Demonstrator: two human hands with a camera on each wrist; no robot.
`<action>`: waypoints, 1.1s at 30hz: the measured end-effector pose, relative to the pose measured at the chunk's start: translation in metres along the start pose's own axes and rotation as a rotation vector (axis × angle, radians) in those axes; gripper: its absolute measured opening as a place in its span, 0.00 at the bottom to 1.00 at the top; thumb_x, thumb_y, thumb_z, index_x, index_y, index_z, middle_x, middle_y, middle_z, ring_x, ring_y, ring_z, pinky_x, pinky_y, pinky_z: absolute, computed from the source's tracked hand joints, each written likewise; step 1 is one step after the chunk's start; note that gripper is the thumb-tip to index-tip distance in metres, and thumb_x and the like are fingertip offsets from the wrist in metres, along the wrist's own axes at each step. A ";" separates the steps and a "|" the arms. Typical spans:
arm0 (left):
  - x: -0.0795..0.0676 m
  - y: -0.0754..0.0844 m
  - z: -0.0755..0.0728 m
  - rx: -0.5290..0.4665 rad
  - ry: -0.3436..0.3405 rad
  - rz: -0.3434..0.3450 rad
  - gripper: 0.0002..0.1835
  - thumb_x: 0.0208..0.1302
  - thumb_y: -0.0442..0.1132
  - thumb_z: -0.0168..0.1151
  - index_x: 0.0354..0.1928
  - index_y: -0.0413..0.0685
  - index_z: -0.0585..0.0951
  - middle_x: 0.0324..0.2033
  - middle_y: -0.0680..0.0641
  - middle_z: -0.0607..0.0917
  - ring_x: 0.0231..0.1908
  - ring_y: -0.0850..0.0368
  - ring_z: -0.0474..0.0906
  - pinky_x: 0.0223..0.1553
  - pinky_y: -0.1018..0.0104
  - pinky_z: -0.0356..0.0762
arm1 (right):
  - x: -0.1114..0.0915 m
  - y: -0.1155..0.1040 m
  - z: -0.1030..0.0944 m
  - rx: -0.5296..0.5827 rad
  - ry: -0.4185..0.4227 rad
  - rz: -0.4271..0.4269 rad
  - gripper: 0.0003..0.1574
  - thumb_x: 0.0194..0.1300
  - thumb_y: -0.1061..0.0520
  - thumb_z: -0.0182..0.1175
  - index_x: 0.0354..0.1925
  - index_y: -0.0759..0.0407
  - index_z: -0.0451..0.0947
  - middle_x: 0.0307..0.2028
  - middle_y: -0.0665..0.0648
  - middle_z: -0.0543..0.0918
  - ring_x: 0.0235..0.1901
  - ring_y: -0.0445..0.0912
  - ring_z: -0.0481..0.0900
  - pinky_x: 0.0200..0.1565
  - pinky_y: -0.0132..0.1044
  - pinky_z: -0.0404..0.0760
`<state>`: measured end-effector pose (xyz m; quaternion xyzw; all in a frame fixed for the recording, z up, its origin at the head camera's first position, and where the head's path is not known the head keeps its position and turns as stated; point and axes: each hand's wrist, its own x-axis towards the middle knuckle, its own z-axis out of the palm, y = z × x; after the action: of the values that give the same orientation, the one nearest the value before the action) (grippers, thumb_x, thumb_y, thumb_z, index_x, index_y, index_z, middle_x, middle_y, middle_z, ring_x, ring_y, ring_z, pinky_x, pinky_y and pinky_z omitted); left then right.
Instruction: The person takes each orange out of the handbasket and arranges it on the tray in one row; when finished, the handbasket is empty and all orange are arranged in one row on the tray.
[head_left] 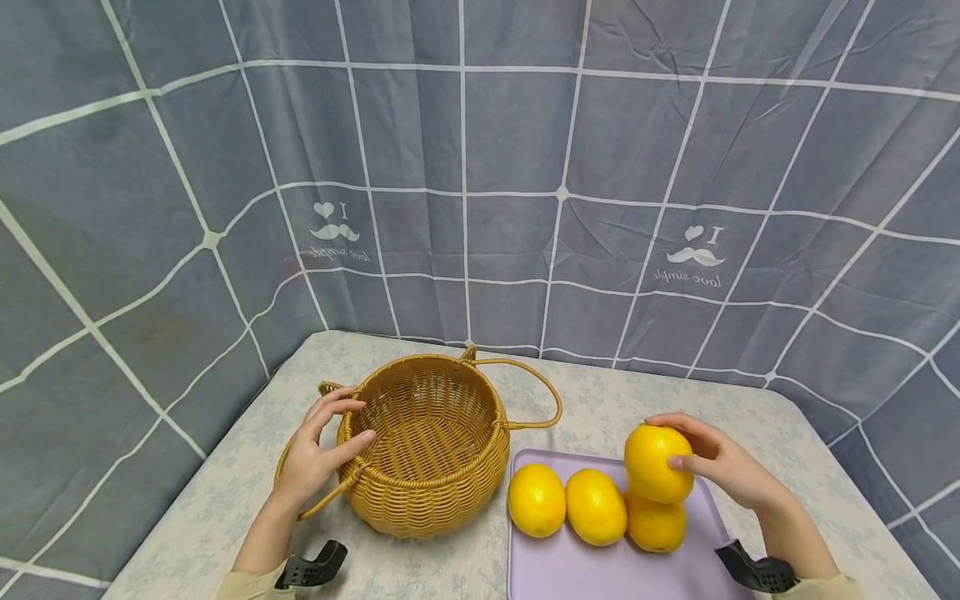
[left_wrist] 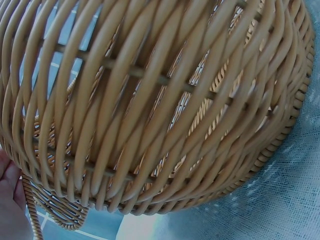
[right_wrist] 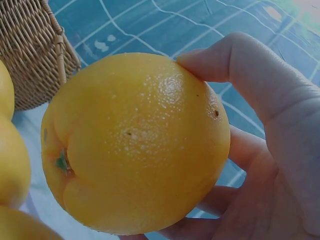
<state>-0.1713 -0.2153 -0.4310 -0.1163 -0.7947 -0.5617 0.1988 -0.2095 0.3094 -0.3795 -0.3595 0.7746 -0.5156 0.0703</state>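
Note:
A round wicker basket (head_left: 423,492) with looped handles stands upright on the table, with only its woven inside showing. My left hand (head_left: 313,450) grips its left rim, thumb and fingers reaching over the edge. In the left wrist view the basket's woven wall (left_wrist: 160,100) fills most of the picture. My right hand (head_left: 720,462) holds an orange (head_left: 654,458) between thumb and fingers, over another orange (head_left: 657,525) on the tray. Seen from the right wrist, the held orange (right_wrist: 135,145) shows its green stem spot. Two more oranges, a left one (head_left: 537,500) and a middle one (head_left: 596,507), lie beside it.
A lilac tray (head_left: 585,571) with a low rim lies to the right of the basket. The basket's right handle (head_left: 551,400) sticks out above the table (head_left: 600,408). A grey checked curtain (head_left: 510,233) hangs behind and along both sides.

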 end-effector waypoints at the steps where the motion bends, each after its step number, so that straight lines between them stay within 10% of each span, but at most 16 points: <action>1: 0.000 0.000 0.000 0.000 0.000 -0.001 0.19 0.56 0.33 0.67 0.50 0.44 0.78 0.63 0.47 0.66 0.67 0.46 0.50 0.59 0.30 0.45 | -0.002 0.002 -0.001 0.003 0.006 0.008 0.27 0.65 0.73 0.48 0.62 0.67 0.64 0.57 0.43 0.72 0.51 0.38 0.74 0.49 0.29 0.75; 33: -0.001 0.001 0.000 0.009 0.002 -0.009 0.19 0.56 0.34 0.67 0.50 0.46 0.78 0.63 0.49 0.66 0.67 0.45 0.50 0.59 0.30 0.45 | -0.063 0.034 -0.019 0.202 0.040 0.132 0.30 0.70 0.72 0.36 0.68 0.59 0.60 0.58 0.39 0.71 0.50 0.37 0.73 0.45 0.34 0.79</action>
<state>-0.1700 -0.2150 -0.4304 -0.1111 -0.7975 -0.5590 0.1977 -0.1890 0.3705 -0.4164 -0.2885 0.7420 -0.5923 0.1241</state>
